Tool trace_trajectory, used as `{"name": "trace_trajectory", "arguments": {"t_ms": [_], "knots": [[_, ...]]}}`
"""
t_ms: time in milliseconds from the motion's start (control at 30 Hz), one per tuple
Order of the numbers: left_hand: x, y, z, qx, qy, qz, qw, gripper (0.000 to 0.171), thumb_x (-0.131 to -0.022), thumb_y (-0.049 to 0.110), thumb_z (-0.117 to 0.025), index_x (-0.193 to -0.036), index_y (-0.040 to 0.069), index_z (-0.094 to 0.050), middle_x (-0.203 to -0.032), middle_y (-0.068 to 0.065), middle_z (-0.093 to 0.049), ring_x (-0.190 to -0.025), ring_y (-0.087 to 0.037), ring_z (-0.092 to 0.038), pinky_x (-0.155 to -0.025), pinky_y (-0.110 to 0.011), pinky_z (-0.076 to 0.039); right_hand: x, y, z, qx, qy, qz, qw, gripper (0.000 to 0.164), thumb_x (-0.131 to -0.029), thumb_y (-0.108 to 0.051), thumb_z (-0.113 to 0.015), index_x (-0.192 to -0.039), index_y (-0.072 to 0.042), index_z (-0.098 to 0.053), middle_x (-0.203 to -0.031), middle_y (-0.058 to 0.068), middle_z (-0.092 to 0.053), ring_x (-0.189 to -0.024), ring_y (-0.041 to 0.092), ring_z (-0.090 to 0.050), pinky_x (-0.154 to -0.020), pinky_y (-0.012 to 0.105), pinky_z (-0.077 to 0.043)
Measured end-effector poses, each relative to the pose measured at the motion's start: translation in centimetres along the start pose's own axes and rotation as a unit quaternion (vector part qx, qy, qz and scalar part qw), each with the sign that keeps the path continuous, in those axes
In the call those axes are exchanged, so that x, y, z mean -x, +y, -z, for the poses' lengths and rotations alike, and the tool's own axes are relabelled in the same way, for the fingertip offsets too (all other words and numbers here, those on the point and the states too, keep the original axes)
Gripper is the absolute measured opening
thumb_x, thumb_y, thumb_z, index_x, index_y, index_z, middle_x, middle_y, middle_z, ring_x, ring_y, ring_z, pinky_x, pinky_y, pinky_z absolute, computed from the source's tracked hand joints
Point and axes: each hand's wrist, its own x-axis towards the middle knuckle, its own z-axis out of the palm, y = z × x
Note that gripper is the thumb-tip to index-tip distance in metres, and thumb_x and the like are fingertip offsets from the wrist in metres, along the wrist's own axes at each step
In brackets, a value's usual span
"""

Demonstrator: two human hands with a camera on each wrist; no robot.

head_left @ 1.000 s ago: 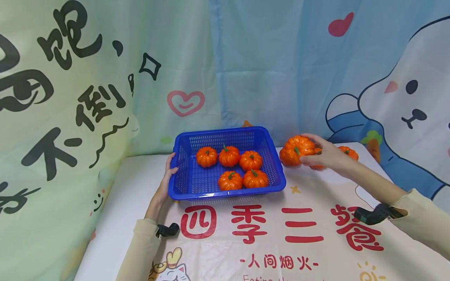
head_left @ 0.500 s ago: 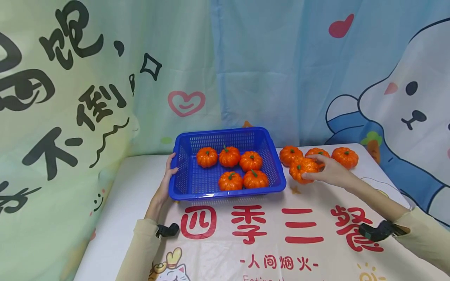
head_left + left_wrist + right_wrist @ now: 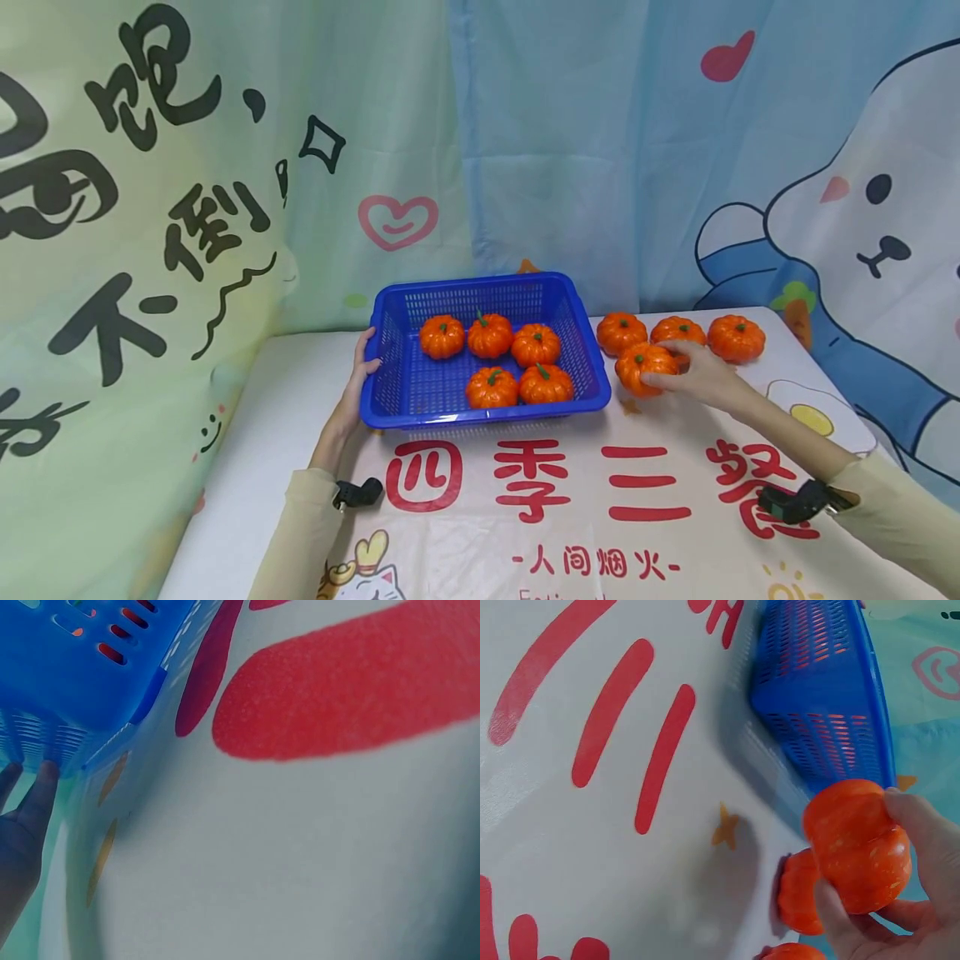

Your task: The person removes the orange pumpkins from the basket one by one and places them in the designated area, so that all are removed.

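Note:
My left hand [image 3: 352, 392] holds the left side of a blue plastic basket [image 3: 480, 417], thumb over the rim. In the left wrist view, fingertips [image 3: 46, 771] of that hand meet the slatted outer wall. Several small orange pumpkins [image 3: 490, 335] with green stems lie in the basket, mostly toward its right half. Between thumb and fingers my right hand [image 3: 697, 379] grips another pumpkin [image 3: 641, 369], just right of the basket. The right wrist view shows this pumpkin [image 3: 859, 844] close up near a basket corner, a shadow on the tablecloth to its left.
Three more pumpkins [image 3: 737, 337] sit in a row along the table's back right edge, behind my right hand. A printed cloth [image 3: 585, 533] with red characters covers the table. Patterned curtains [image 3: 555, 150] hang directly behind and on the left.
My right hand has brought the gripped pumpkin from the back row toward the front, and the three behind it now show. During the last half second it barely moves. Left hand and basket stay put.

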Motion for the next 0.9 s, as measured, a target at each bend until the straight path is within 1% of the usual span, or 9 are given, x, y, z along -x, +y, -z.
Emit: {"name": "trace_trajectory", "arguments": {"t_ms": [133,200,333,400,433,533,667,767,900], "knots": [[0.0,0.0,0.0,-0.002,0.001,-0.001,1.0,0.062,-0.096,0.028,-0.025,-0.154,0.035,-0.003,-0.163,-0.003,0.007,-0.147,-0.037,-0.007,-0.117,-0.062,-0.009,-0.2,0.3,-0.3,0.003,0.008,-0.004,1.0,0.096,-0.086,-0.059,-0.06,-0.145,0.009,-0.03,-0.14,0.035,-0.038,-0.124,0.05,-0.041,-0.095,0.063,-0.045],[0.0,0.0,0.1,-0.002,0.002,-0.001,1.0,0.062,-0.096,0.028,-0.025,-0.154,0.035,-0.003,-0.163,-0.003,0.007,-0.147,-0.036,-0.007,-0.117,-0.062,-0.009,-0.2,0.5,-0.5,0.0,0.014,-0.005,1.0,0.096,-0.085,-0.06,-0.06,-0.144,0.01,-0.03,-0.138,0.035,-0.042,-0.121,0.049,-0.044,-0.093,0.059,-0.049],[0.1,0.0,0.1,0.0,0.001,0.003,1.0,0.063,-0.096,0.029,-0.026,-0.154,0.036,-0.003,-0.163,-0.002,0.008,-0.147,-0.037,-0.007,-0.117,-0.062,-0.01,-0.2,0.8,-1.0,-0.009,0.018,0.005,1.0,0.093,-0.086,-0.059,-0.06,-0.143,0.01,-0.033,-0.133,0.033,-0.048,-0.116,0.045,-0.05,-0.086,0.049,-0.055],[0.1,0.0,0.1,0.001,0.001,0.003,1.0,0.063,-0.096,0.029,-0.026,-0.154,0.035,-0.003,-0.163,-0.002,0.008,-0.147,-0.037,-0.007,-0.117,-0.062,-0.01,-0.3,1.0,-1.3,-0.009,0.014,0.009,1.0,0.092,-0.087,-0.058,-0.059,-0.143,0.01,-0.034,-0.133,0.032,-0.049,-0.115,0.044,-0.051,-0.085,0.047,-0.056],[0.1,0.0,0.1,0.002,0.0,0.004,1.0,0.063,-0.096,0.029,-0.026,-0.154,0.035,-0.002,-0.163,-0.003,0.008,-0.147,-0.037,-0.007,-0.117,-0.062,-0.01,-0.3,1.1,-1.5,-0.007,0.011,0.009,1.0,0.092,-0.087,-0.058,-0.059,-0.143,0.01,-0.034,-0.133,0.032,-0.049,-0.115,0.044,-0.051,-0.085,0.048,-0.056],[0.0,0.0,0.1,0.001,0.0,0.003,1.0,0.063,-0.096,0.029,-0.026,-0.154,0.034,-0.003,-0.163,-0.003,0.008,-0.147,-0.036,-0.006,-0.118,-0.061,-0.009,-0.5,1.2,-2.0,0.002,0.003,0.002,1.0,0.093,-0.086,-0.059,-0.059,-0.143,0.01,-0.034,-0.133,0.034,-0.048,-0.116,0.047,-0.049,-0.087,0.053,-0.053],[0.0,-0.1,0.1,-0.004,0.0,0.003,1.0,0.063,-0.096,0.029,-0.026,-0.154,0.034,-0.003,-0.163,-0.002,0.008,-0.148,-0.036,-0.005,-0.118,-0.061,-0.007,-0.8,1.3,-2.6,0.008,-0.001,-0.01,1.0,0.095,-0.086,-0.061,-0.058,-0.144,0.01,-0.033,-0.134,0.034,-0.047,-0.118,0.048,-0.047,-0.092,0.059,-0.049],[0.0,-0.1,0.1,-0.006,0.0,0.004,1.0,0.062,-0.096,0.03,-0.026,-0.154,0.035,-0.003,-0.164,-0.002,0.008,-0.148,-0.036,-0.006,-0.118,-0.062,-0.007,-1.1,1.5,-3.0,-0.002,-0.007,-0.02,1.0,0.098,-0.086,-0.063,-0.056,-0.144,0.011,-0.03,-0.135,0.035,-0.046,-0.119,0.048,-0.047,-0.095,0.059,-0.047],[0.0,-0.1,0.1,-0.001,0.0,0.004,1.0,0.062,-0.096,0.029,-0.026,-0.154,0.034,-0.003,-0.163,-0.003,0.007,-0.147,-0.036,-0.006,-0.118,-0.062,-0.007,-1.6,1.9,-3.5,-0.018,-0.014,-0.029,0.999,0.102,-0.086,-0.066,-0.054,-0.145,0.013,-0.027,-0.136,0.035,-0.045,-0.119,0.048,-0.047,-0.094,0.055,-0.049]]}}
